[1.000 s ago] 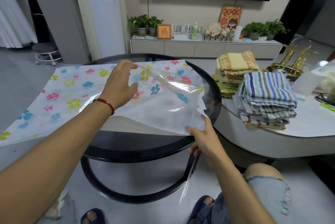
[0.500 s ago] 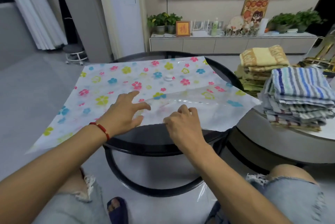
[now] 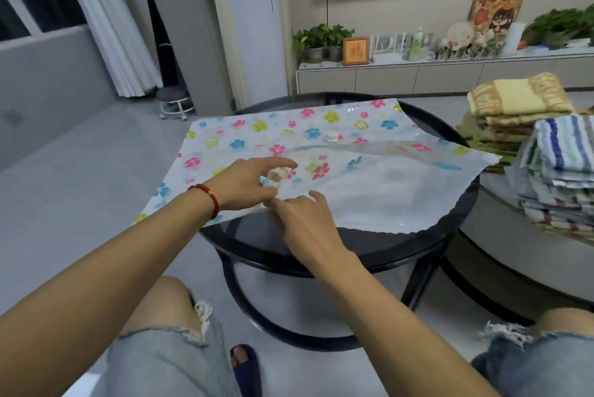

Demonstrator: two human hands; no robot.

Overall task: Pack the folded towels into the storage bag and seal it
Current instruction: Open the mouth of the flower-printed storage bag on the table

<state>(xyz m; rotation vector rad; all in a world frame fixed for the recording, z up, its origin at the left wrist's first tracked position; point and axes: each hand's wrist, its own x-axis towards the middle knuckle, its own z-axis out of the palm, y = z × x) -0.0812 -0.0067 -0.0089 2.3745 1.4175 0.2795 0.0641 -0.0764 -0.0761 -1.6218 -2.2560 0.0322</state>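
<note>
The flower-printed plastic storage bag (image 3: 321,126) lies flat across the round black glass table (image 3: 369,245), its white valve (image 3: 332,136) facing up. My left hand (image 3: 244,181) is at the bag's near edge and pinches the plastic between thumb and fingers; its fingertips show through the clear layer. Right beside it, my right hand (image 3: 302,219) grips the same near edge, with its index finger stretched over the bag. At the right, two stacks of folded towels sit on a pale table: a yellow stack (image 3: 517,100) and, in front of it, a blue-striped stack (image 3: 565,152).
The pale low table (image 3: 501,203) butts against the black one on the right. A TV cabinet (image 3: 418,75) with plants and ornaments runs along the back wall. A small stool (image 3: 175,102) stands at the back left. Grey floor lies to the left; my knees are below the table edge.
My hands have come together at the bag's near left edge. The left hand, flat on the bag before, now pinches the plastic. The view has swung left.
</note>
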